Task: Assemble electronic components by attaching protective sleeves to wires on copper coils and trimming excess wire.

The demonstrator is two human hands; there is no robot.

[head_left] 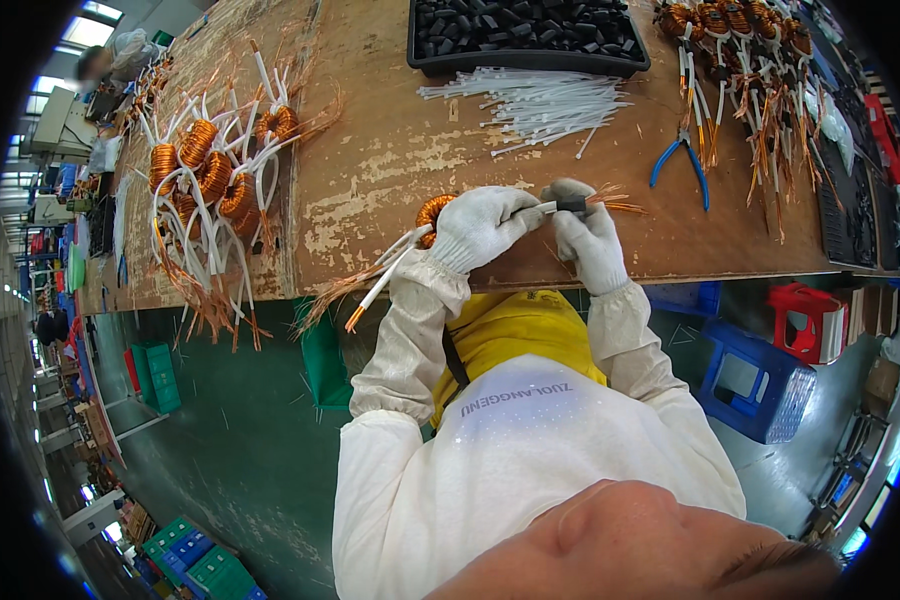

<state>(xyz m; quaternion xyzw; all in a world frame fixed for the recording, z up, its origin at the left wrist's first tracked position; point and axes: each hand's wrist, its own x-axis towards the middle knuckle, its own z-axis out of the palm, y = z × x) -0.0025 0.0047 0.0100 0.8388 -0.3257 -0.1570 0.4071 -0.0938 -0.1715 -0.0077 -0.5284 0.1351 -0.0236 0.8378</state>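
Note:
My left hand [480,225], in a white glove, is closed around the white-sleeved lead of a copper-wound ring coil [432,211]. The coil shows beside that hand's wrist, and its other leads trail off to the left with frayed copper ends. Gloved as well, my right hand [588,238] pinches near a small black block-shaped piece [570,204] that sits around the lead. Loose copper strands [622,203] fan out to the right past my right fingertips. The right fingers partly cover the black piece, and how it is fastened cannot be seen.
A black tray [530,66] of small black pieces stands at the back, with white cable ties [540,105] before it. Wound coils lie piled at left [215,178] and right [735,20]. Blue-handled pliers [682,170] rest near the right pile. Blue stool [760,385] below.

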